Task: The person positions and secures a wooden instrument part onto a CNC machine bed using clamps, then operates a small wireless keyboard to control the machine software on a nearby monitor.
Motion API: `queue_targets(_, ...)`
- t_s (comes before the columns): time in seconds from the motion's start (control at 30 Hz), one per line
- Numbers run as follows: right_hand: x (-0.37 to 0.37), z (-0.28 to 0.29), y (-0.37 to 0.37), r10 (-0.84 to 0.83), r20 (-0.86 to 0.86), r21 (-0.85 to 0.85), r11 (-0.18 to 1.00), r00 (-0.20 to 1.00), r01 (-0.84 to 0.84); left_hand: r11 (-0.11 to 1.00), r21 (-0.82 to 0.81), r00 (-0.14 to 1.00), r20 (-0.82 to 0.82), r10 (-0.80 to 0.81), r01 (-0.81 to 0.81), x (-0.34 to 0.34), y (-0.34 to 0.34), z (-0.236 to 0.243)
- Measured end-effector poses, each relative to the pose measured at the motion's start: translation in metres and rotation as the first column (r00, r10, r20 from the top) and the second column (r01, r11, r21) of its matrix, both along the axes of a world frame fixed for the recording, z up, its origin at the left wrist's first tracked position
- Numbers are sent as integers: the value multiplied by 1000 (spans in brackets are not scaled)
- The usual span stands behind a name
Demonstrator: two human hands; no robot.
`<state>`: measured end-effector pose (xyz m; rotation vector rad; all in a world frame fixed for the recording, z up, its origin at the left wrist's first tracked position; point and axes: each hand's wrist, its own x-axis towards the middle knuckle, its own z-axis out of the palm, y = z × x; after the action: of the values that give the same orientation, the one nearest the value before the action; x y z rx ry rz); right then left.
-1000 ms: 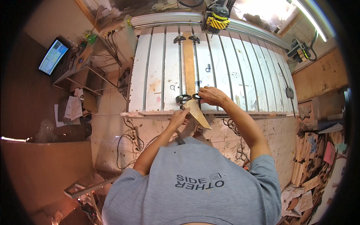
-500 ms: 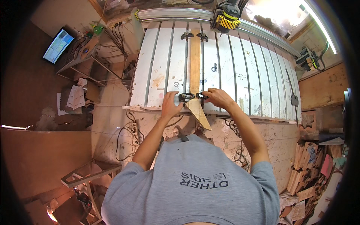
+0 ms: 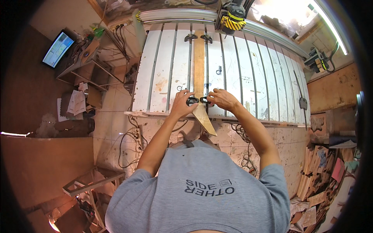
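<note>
Gripping two black clamps at the near edge of the white slotted desk (image 3: pixel 163 89): left hand (image 3: pixel 182 104) fingers closed on the left clamp (image 3: pixel 192 101), right hand (image 3: pixel 221 99) fingers closed on the right clamp (image 3: pixel 204 100), either side of a long wooden board (image 3: pixel 199 66).

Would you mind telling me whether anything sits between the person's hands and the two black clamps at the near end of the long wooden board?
Nothing visible does: the left hand already touches the left black clamp, the right hand the right black clamp, either side of the long wooden board.
</note>
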<state>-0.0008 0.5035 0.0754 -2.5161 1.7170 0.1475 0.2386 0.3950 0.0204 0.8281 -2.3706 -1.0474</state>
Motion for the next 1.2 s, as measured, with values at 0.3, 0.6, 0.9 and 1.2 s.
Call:
queue_targets(0.3,27,-6,-1,-371,198,34,928,907,372,999,27,996,87,23,-25,-16,5,-2)
queue_targets(0.6,38,-14,3,-489,228,-24,862,842,507,996,65,989,142,53,-63,-25,1,3)
queue_targets(0.9,50,-18,-11,-730,195,105,680,655,726,994,40,972,216,95,-106,-30,1,8)
queue_targets(1.2,45,-22,-11,-910,260,360,402,324,842,995,84,998,24,-59,57,-9,-10,-2)
